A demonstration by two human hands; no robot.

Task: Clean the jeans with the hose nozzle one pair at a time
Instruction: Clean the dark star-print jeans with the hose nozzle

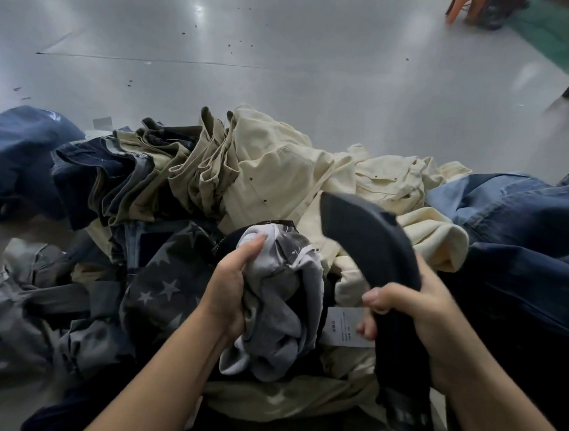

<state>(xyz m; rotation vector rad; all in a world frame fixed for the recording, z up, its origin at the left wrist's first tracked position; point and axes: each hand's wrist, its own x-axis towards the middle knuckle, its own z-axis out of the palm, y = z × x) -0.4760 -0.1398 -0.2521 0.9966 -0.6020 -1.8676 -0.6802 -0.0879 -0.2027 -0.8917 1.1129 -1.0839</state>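
Observation:
A dark navy pair of jeans (369, 237) is bunched up in front of me, turned partly inside out, with its pale grey pocket lining (280, 299) and a white label (343, 327) showing. My left hand (229, 284) grips the grey lining and waistband. My right hand (408, 313) grips the dark denim leg, which arches up over it. No hose nozzle is in view.
Under and around the held pair lies a heap of jeans: cream pairs (278, 170), khaki ones (194, 167), a star-printed pair (165, 275), grey ones (25, 303) and blue denim (518, 223). Beyond is shiny grey floor (282, 54). An orange stool (461, 8) stands at the far right.

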